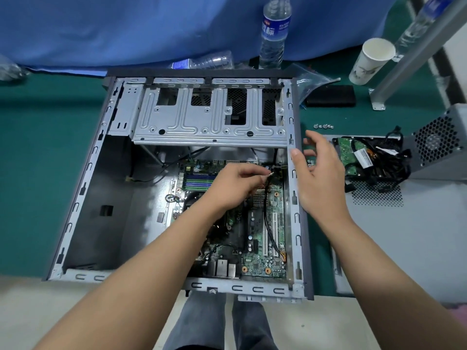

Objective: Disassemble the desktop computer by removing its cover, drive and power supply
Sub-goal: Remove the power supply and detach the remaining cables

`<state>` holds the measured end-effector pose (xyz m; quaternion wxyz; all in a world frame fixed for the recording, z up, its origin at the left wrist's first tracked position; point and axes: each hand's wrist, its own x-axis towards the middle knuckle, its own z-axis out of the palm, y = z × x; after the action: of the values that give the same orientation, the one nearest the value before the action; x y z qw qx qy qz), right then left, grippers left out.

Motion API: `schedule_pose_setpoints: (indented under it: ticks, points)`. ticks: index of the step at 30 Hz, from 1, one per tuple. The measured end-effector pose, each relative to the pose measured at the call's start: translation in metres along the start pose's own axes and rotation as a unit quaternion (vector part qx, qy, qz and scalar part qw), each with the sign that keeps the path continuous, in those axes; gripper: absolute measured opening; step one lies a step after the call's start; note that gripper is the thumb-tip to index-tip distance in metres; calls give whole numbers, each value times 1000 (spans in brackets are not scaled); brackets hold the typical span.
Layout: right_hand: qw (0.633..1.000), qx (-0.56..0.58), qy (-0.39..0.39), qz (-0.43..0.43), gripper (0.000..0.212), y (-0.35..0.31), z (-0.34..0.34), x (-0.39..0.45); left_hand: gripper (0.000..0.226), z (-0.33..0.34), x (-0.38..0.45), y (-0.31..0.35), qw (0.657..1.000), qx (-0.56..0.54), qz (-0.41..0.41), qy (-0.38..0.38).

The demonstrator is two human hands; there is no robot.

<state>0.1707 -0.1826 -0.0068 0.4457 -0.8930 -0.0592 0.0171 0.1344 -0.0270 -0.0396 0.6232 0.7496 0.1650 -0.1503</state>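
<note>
Your left hand [235, 184] pinches thin cable end [270, 173] over motherboard [262, 248] inside open case [294, 198]; right hand [321, 170] spread above rim. Cable limp, board fragile: grip connector, not wire.

The green counter [38, 152] carries an open grey metal computer case [83, 178] in its middle. Toward the right edge lie a flat grey metal cover [394, 243], four small silver screws [324, 126] and a black flat box [331, 96]. At the far edge stand a clear plastic water bottle [274, 34] and a white paper cup [371, 60].
</note>
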Motion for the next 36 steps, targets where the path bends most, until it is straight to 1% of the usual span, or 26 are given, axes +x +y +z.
schedule_pose_setpoints:
  ticks: [3, 6, 8, 10, 13, 18, 24, 28, 32, 34, 36]
  points:
    - [998, -9, 25, -63, 28, -5, -2, -2, 18, -3, -10, 2, 993, -118, 3, 1]
    - [994, -28, 35, -104, 13, -11, -5, -5, 18, -5, -16, 6, 975, -223, 8, -8]
    - [994, -26, 11, -103, 11, -15, -6, -6, 19, -6, -20, 8, 961, -276, 14, -22]
    - [995, -23, -31, -96, 13, -18, -7, -6, 20, -4, -25, 9, 953, -299, 28, -41]
    - [995, 9, -61, -80, 10, -20, -6, -7, 21, -2, -29, 9, 952, -299, 41, -56]
    - [992, 90, -67, -50, 11, -17, -8, -8, 21, -1, -28, 9, 967, -247, 52, -28]
    - [988, 118, -90, -40, 11, -14, -9, -4, 21, 1, -28, 10, 968, -239, 63, -34]
    - [989, 105, -100, -38, 5, -13, -10, -1, 20, 2, -27, 11, 968, -238, 67, -35]
    - [993, 88, -69, -45, 7, -13, -6, -2, 19, 2, -27, 10, 971, -232, 61, -21]
    - [991, 126, -37, -34, 10, -11, -9, -1, 17, 1, -26, 9, 972, -231, 49, -15]
    - [985, 173, 13, -14, 11, -1, -18, 2, 14, 0, -25, 7, 974, -224, 31, -5]
